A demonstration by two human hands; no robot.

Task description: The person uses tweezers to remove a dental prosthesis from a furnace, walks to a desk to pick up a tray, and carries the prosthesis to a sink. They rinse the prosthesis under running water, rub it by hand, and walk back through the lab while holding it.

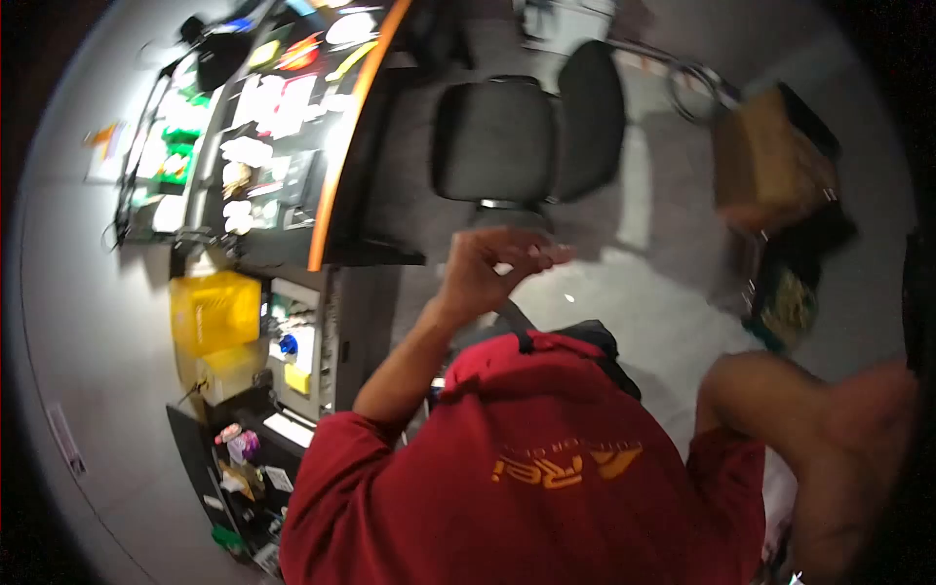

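Note:
In the head view my left hand [497, 263] is raised in front of the red shirt [546, 458], over the grey floor. Its thumb and fingers are pinched together, and whatever lies between them is too small and blurred to name. My bent right arm rises at the right side. Close to the camera, my right hand [868, 414] is smeared, so its fingers cannot be made out.
A dark office chair [497, 141] stands beyond my left hand. Left are a cluttered desk with an orange edge [359, 107], a yellow bin [216, 312] and shelves with small items. A cardboard box [765, 161] and bags lie at the right.

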